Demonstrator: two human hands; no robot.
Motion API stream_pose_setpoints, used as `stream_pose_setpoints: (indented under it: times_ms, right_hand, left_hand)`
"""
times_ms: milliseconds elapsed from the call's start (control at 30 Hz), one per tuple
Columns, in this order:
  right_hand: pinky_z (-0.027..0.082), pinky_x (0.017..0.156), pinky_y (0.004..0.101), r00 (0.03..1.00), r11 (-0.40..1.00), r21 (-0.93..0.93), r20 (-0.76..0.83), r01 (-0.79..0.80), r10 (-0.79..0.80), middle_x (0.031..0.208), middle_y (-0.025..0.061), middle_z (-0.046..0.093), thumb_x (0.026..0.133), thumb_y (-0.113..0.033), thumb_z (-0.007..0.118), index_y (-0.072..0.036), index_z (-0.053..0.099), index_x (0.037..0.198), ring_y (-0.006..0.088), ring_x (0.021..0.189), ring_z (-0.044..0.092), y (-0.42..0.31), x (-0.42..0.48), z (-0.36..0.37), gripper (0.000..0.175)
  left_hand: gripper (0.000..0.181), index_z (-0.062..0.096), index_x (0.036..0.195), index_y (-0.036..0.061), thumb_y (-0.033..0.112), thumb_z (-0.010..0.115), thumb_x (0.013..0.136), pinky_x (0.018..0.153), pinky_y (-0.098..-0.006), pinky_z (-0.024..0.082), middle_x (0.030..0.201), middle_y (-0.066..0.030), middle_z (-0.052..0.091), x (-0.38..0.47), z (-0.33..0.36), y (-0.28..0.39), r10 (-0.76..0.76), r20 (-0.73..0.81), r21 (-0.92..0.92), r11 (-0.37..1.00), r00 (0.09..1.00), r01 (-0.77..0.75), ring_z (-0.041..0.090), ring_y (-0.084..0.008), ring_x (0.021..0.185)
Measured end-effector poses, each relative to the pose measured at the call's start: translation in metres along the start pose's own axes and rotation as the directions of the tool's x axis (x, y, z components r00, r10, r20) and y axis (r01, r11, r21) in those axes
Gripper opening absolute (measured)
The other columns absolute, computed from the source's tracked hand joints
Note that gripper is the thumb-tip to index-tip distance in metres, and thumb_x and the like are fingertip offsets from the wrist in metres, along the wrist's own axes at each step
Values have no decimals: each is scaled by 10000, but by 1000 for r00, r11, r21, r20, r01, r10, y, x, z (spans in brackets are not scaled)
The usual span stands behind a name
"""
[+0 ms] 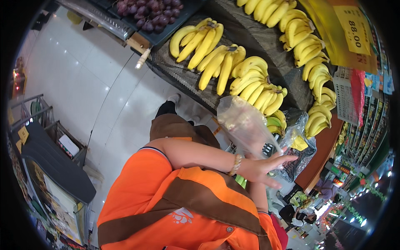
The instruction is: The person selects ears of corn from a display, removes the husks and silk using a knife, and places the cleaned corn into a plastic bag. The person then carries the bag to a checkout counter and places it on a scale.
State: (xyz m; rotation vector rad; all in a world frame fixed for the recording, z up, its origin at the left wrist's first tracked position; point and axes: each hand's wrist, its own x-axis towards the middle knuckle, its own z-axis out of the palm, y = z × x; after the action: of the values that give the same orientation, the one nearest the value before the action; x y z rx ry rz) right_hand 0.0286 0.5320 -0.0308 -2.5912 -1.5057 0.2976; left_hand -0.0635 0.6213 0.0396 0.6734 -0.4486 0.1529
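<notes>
My left hand [261, 168] reaches across my body, with a beaded bracelet on its wrist and its fingers spread. Beside those fingers is the edge of a clear plastic bag [243, 122], partly blurred. Whether the fingers pinch that edge is unclear. Behind the left wrist and the bag lies my right hand [251, 151], mostly hidden, so its grip cannot be made out. The bag stretches toward a row of yellow banana bunches [250, 76] on the display. A greener banana bunch [275, 122] lies by the bag's right side.
Black netting [262, 31] covers the display, with more banana bunches [317, 75] along its far side. Dark grapes [150, 12] sit in a tray. Crumpled clear plastic [300, 125] lies near the hands. A white basket [347, 97] and a dark stand [59, 165] flank the area.
</notes>
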Motion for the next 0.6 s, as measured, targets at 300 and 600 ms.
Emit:
stream_pose_setpoints:
  times_ms: [300,600]
  right_hand:
    - [443,906,482,996,992,-86,41,89,-85,1179,163,571,686,-204,769,-38,583,1233,379,1097,545,14,8,0,601]
    - [427,942,496,981,971,-150,79,187,-177,1227,162,557,662,-241,802,-37,551,1268,385,1146,524,26,14,-6,687]
  left_hand:
    - [983,124,1569,108,318,755,845,1190,-450,165,1580,-332,-91,22,-19,2,56,-65,184,982,996,-43,-41,-371,1510]
    - [905,186,1550,96,337,735,872,1198,-486,95,1589,-279,129,18,-35,18,146,-166,284,954,975,-95,-86,-398,1503]
